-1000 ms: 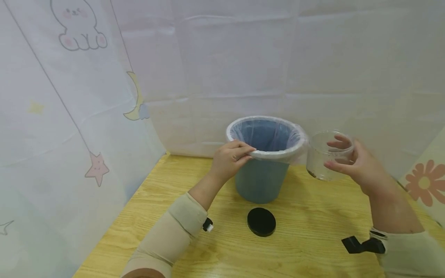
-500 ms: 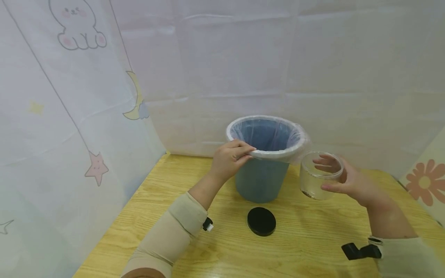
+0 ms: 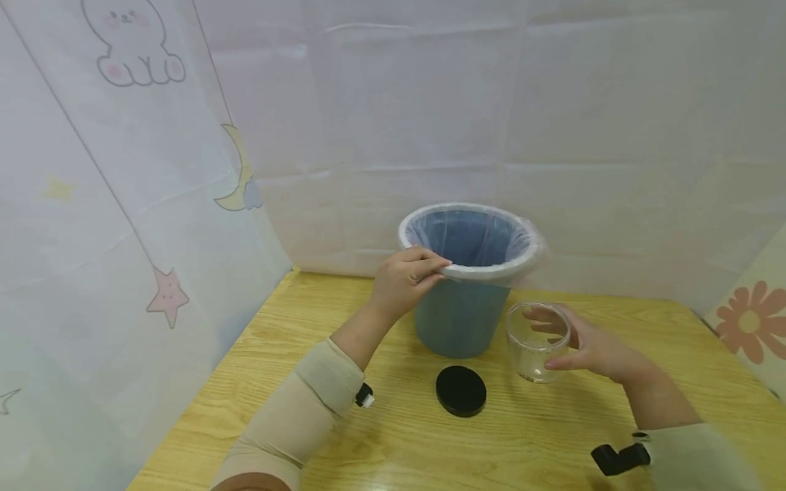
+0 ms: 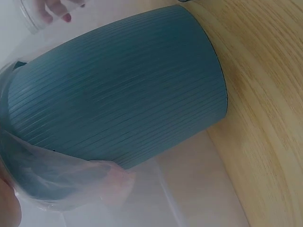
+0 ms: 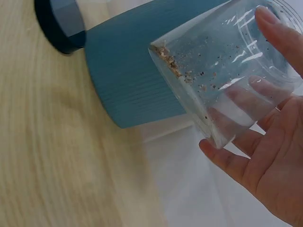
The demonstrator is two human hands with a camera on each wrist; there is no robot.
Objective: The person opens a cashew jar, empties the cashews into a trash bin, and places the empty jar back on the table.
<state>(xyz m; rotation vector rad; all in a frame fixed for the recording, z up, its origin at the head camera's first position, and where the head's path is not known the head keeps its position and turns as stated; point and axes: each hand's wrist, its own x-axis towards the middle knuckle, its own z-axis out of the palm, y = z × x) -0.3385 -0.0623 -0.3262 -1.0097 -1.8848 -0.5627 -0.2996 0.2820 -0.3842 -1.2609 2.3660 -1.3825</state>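
Observation:
In the head view my left hand (image 3: 405, 279) grips the front rim of a blue trash bin (image 3: 457, 320), fingers over the edge of its clear plastic liner (image 3: 491, 271). The ribbed wall of the bin fills much of the left wrist view. To its right my right hand (image 3: 589, 348) holds a clear plastic jar (image 3: 533, 354) by the side, thumb in front and fingers behind. Brown crumbs (image 5: 166, 60) have gathered at the bottom edge of the jar, with specks on its wall. A round black lid (image 3: 460, 391) lies on the table in front of the bin.
The wood-grain table (image 3: 393, 450) runs back to a pale hanging sheet (image 3: 417, 123). Another printed sheet (image 3: 123, 204) closes off the left side. The bin stands near the back edge.
My right hand has brought the jar down and to the left, from beside the bin's rim to low over the table. The left hand stays on the rim.

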